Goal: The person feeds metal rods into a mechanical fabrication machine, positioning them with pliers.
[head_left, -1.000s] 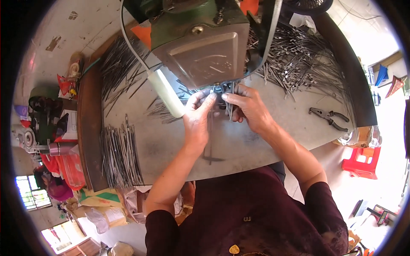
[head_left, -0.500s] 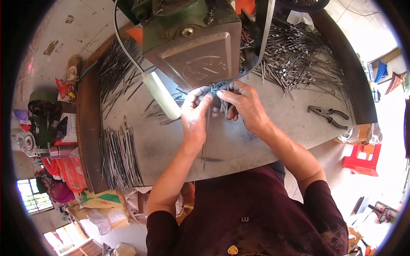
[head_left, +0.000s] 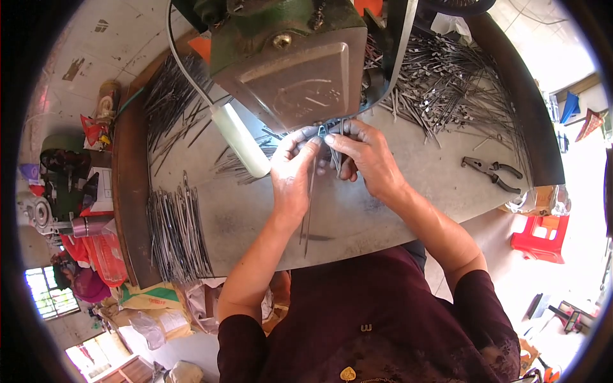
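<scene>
Just below the head of a green and brown machine (head_left: pixel 300 86), my two hands meet in bright light. My left hand (head_left: pixel 292 167) is closed, thumb and forefinger pinching a thin metal strip (head_left: pixel 309 214) whose long end hangs down toward me over the table. Close beside it, my right hand (head_left: pixel 370 156) is closed around several thin metal strips (head_left: pixel 337 159), which poke out between its fingers. A small bluish metal piece (head_left: pixel 322 130) shows between my fingertips at the machine. Exactly how the strips meet there is too small to tell.
A white tube lamp (head_left: pixel 241 140) hangs left of my left hand. On the grey table (head_left: pixel 396 220), pliers (head_left: pixel 491 173) lie at right. Loose metal strips (head_left: pixel 440 83) heap at far right; a neater bundle (head_left: pixel 180 233) lies at left. Raised wooden edges (head_left: pixel 128 210) border the table.
Both hands stay at the same place under the machine with the same grips. The hanging strip has shifted very slightly, and the view has moved a little.
</scene>
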A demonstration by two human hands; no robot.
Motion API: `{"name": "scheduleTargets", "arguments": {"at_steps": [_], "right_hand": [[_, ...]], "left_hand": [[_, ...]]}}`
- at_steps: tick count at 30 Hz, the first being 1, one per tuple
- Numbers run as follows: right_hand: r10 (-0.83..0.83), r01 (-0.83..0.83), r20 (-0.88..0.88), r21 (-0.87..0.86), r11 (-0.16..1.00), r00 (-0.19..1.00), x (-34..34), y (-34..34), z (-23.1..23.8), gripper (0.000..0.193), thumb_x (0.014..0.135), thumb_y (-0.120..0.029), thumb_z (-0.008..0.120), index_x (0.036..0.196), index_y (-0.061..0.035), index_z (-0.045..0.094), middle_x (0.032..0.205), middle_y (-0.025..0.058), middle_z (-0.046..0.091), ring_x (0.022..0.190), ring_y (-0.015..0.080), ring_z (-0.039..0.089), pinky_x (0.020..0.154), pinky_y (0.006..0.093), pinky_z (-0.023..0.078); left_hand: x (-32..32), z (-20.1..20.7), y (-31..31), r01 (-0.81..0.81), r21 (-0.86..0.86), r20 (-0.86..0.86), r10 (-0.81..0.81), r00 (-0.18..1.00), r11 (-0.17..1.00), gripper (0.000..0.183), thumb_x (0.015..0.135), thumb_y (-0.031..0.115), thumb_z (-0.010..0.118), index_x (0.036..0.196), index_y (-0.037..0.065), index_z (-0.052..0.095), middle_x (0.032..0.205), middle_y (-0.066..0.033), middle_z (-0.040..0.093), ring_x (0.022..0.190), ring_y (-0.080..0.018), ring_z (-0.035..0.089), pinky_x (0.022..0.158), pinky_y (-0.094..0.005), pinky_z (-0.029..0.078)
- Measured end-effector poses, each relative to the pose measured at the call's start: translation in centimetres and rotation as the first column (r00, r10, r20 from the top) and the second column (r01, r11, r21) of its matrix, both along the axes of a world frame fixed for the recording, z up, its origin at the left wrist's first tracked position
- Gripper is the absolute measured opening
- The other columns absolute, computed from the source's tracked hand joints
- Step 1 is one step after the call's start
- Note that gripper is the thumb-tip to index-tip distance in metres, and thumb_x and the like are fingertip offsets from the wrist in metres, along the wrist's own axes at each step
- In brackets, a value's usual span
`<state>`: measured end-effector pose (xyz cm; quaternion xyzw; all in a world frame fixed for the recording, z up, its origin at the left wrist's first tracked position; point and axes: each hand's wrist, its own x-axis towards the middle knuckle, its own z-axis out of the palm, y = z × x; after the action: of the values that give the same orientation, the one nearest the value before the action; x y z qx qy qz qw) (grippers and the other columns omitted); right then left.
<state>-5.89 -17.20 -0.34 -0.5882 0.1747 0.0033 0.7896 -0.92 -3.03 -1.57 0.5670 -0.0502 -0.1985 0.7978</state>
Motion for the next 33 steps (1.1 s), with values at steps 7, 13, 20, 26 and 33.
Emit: {"name": "scheduleTargets", "arguments": {"at_steps": [7,13,20,26,33], "right_hand": [[0.010,-0.010,0.014,0.015,1.000,1.000,0.3,0.2,0.0,0.016,0.091,-0.016,0.058,0.097,-0.0009,0.060,0.071,0.0051,0.063,0.048,0.0095,0.054,0.041,0.0229,0.039],[-0.007,0.008,0.029,-0.056,0.998,1.000,0.2,0.7,-0.1,0.015,0.092,-0.016,0.058,0.096,-0.0011,0.059,0.069,0.0053,0.063,0.045,0.0088,0.053,0.039,0.0226,0.038],[-0.040,0.043,0.036,-0.095,0.995,0.999,0.2,1.4,-0.2,0.018,0.094,-0.021,0.056,0.096,-0.0032,0.058,0.069,0.0041,0.063,0.048,0.0073,0.051,0.041,0.0209,0.037],[-0.042,0.046,0.047,-0.084,0.995,0.998,0.1,1.2,-0.3,0.016,0.092,-0.016,0.058,0.095,-0.0004,0.058,0.068,0.0053,0.064,0.046,0.0083,0.053,0.039,0.0225,0.039],[-0.033,0.036,0.040,-0.077,0.996,0.999,0.1,0.8,-0.1,0.018,0.092,-0.017,0.059,0.098,-0.0008,0.060,0.067,0.0045,0.064,0.046,0.0076,0.053,0.039,0.0217,0.038]], "left_hand": [[0.2,-0.3,0.0,-0.019,0.003,-0.019,0.019,1.000,1.000,0.025,0.092,0.009,0.060,0.113,-0.004,0.058,0.089,-0.0055,0.064,0.069,-0.0096,0.057,0.060,-0.0227,0.045],[0.0,0.0,-0.3,-0.017,-0.065,-0.039,0.015,0.999,0.998,0.024,0.092,0.010,0.060,0.111,-0.003,0.059,0.088,-0.0053,0.063,0.068,-0.0098,0.055,0.060,-0.0231,0.043],[0.5,0.4,-0.5,-0.026,-0.095,-0.156,0.011,0.988,0.995,0.017,0.092,0.008,0.058,0.104,-0.003,0.062,0.085,-0.0045,0.062,0.068,-0.0104,0.053,0.061,-0.0242,0.042],[0.1,0.3,-0.5,-0.069,-0.118,-0.181,0.046,0.982,0.991,0.016,0.091,0.007,0.061,0.104,-0.002,0.061,0.084,-0.0052,0.063,0.068,-0.0112,0.055,0.061,-0.0244,0.043],[-0.1,0.1,-0.6,-0.067,-0.128,-0.194,0.041,0.980,0.989,0.017,0.091,0.007,0.061,0.106,-0.001,0.060,0.085,-0.0058,0.064,0.067,-0.0120,0.056,0.060,-0.0245,0.044]]}}
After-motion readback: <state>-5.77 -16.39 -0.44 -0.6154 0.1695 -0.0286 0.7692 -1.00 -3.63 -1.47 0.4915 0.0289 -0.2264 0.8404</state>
